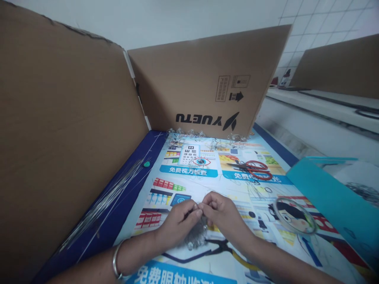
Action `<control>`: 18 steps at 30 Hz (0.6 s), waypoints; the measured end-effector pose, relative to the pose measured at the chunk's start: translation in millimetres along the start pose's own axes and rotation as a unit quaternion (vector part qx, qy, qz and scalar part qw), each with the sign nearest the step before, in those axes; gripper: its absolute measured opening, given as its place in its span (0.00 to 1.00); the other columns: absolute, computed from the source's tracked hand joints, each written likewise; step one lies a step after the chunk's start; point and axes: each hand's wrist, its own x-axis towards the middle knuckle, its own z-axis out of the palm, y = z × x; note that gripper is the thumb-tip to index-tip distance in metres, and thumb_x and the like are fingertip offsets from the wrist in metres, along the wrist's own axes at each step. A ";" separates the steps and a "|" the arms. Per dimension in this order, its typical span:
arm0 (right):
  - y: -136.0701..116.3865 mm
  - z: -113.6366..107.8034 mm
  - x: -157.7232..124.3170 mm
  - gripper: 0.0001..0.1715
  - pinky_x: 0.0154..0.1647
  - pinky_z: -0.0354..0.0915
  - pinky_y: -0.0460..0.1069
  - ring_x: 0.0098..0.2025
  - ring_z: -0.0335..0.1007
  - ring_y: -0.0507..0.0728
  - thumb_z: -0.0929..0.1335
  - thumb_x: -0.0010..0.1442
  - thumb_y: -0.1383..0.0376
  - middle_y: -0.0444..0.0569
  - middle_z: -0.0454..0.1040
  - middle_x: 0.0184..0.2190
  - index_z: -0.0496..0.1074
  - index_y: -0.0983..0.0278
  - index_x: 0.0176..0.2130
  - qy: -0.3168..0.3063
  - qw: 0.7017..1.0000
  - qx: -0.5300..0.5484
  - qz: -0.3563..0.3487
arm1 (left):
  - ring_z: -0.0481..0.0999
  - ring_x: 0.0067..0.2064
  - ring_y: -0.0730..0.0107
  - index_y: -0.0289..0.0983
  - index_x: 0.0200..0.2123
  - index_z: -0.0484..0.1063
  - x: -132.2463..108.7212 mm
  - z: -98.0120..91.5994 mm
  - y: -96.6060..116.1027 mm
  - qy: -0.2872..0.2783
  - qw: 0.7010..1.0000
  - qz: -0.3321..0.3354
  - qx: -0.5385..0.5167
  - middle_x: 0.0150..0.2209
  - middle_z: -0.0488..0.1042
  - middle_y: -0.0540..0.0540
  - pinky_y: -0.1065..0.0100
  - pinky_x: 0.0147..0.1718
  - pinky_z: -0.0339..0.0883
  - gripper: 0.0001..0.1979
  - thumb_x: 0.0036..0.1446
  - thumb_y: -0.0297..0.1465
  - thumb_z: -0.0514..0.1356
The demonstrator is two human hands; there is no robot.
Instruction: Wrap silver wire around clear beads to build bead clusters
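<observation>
In the middle of the printed sheet, my left hand and my right hand meet with their fingertips pinched together. Both are closed on something too small to make out. Below the fingers lies a tangled clump of clear beads and thin wire, partly hidden by my left hand. Pliers with yellow handles rest under my right wrist, and the forearm covers part of them. A silver bangle circles my left wrist.
Red-handled scissors lie farther back, with wire bits nearby. Long thin wires run along the left edge. Cardboard panels stand behind and left. At right are a round clear ring and a turquoise box. Beaded clusters line the back.
</observation>
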 end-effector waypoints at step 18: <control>21.6 -67.0 -68.0 0.32 0.45 0.63 0.61 0.50 0.65 0.70 0.72 0.45 0.59 0.55 0.71 0.50 0.69 0.56 0.51 -0.012 0.806 -0.520 -0.280 | 0.65 0.32 0.70 0.35 0.26 0.67 -0.4 -5.3 3.8 0.069 0.995 -0.022 -0.069 0.27 0.66 0.49 0.71 0.33 0.60 0.14 0.59 0.38 0.53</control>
